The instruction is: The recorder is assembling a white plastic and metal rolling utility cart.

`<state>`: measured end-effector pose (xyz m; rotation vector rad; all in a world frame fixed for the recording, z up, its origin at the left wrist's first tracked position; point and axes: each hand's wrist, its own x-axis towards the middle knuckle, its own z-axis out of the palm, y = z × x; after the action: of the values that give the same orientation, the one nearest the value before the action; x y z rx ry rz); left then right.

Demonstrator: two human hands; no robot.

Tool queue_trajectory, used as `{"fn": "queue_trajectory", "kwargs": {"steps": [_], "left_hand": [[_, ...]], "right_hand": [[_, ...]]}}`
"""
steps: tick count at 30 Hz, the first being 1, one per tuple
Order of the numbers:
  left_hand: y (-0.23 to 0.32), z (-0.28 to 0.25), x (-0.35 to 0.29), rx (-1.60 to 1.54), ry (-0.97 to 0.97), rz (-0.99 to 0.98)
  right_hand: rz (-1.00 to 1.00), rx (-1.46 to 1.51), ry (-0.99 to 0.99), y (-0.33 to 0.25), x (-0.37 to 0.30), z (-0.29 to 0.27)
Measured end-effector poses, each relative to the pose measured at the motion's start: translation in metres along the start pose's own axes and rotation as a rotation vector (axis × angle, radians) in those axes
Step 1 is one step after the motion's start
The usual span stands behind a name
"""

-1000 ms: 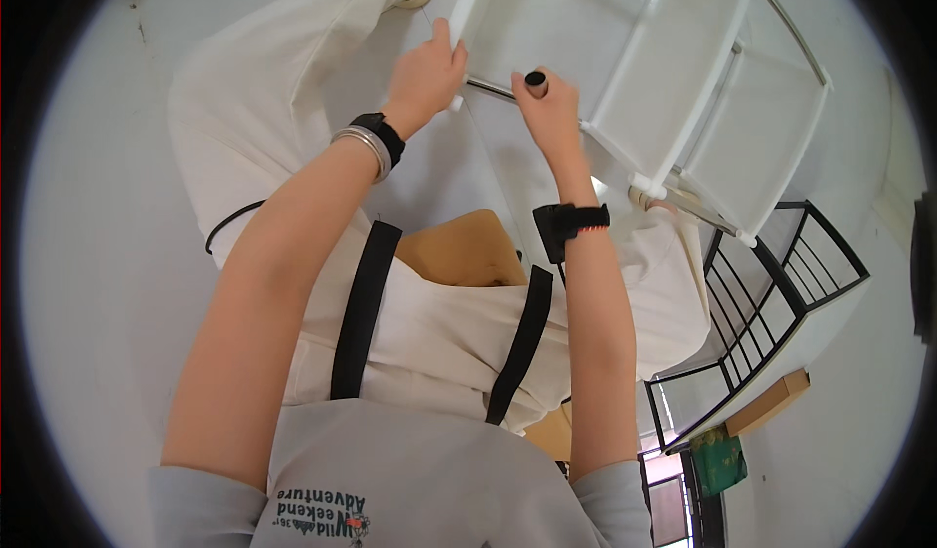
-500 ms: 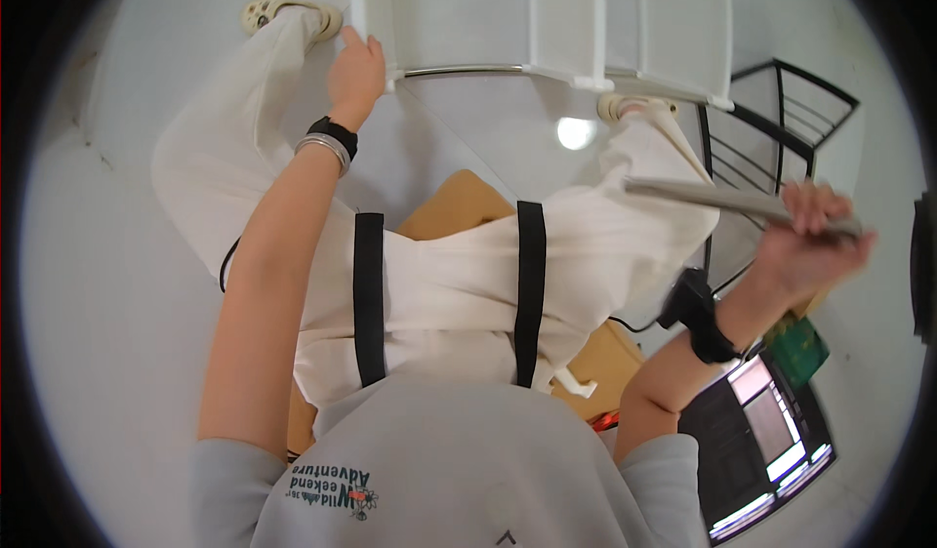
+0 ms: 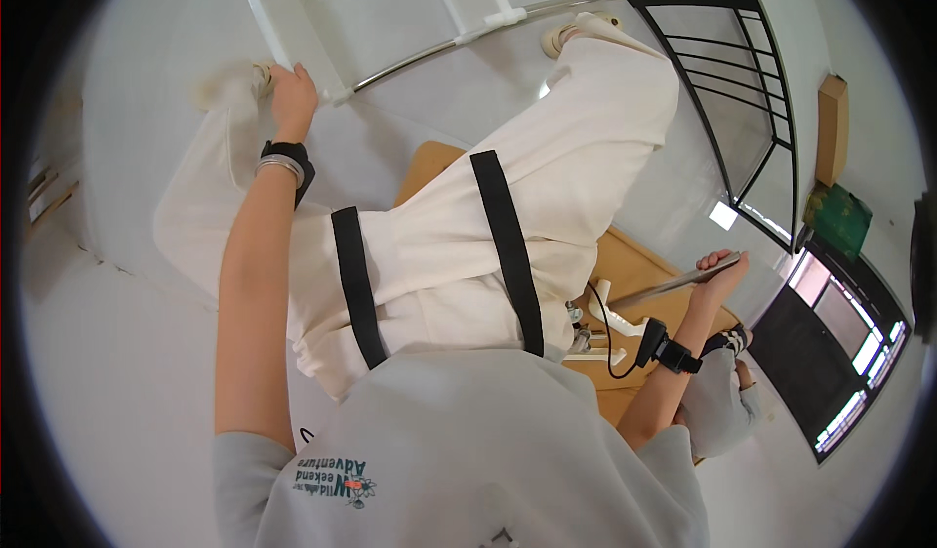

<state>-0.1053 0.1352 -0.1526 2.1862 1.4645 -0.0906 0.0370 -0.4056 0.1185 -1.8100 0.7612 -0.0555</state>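
My left hand [image 3: 293,99] is closed on the near-left corner of a white rack [image 3: 256,11], which has white crosspieces joined by a shiny metal tube [image 3: 410,64]. Over to the right, my right hand [image 3: 720,271] grips one end of a loose metal tube [image 3: 664,286]. The tube slants down to the left, its other end above brown cardboard [image 3: 639,255]. White plastic pieces [image 3: 615,316] and small metal fittings lie on that cardboard, beside my hip.
A black metal frame [image 3: 727,70] with bars stands at the far right. Near it are a tall cardboard box [image 3: 832,128] and a green box [image 3: 839,221]. Part of another person in grey [image 3: 717,397] shows at lower right, before a dark door [image 3: 810,343].
My view has turned to the right. My right hand has brought the tube down and back, from over my knee to above the cardboard. My left hand remains on the rack.
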Motion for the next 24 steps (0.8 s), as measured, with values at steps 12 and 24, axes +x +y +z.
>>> {"fn": "queue_trajectory", "kwargs": {"steps": [12,24], "left_hand": [[-0.018,0.004,0.0,-0.018,0.135,0.07],[0.0,-0.01,-0.009,-0.095,0.081,0.014]], "right_hand": [[-0.503,-1.239,-0.281,0.153,-0.001,-0.119],[-0.712,-1.349,-0.491,0.207,0.01,-0.104]]}}
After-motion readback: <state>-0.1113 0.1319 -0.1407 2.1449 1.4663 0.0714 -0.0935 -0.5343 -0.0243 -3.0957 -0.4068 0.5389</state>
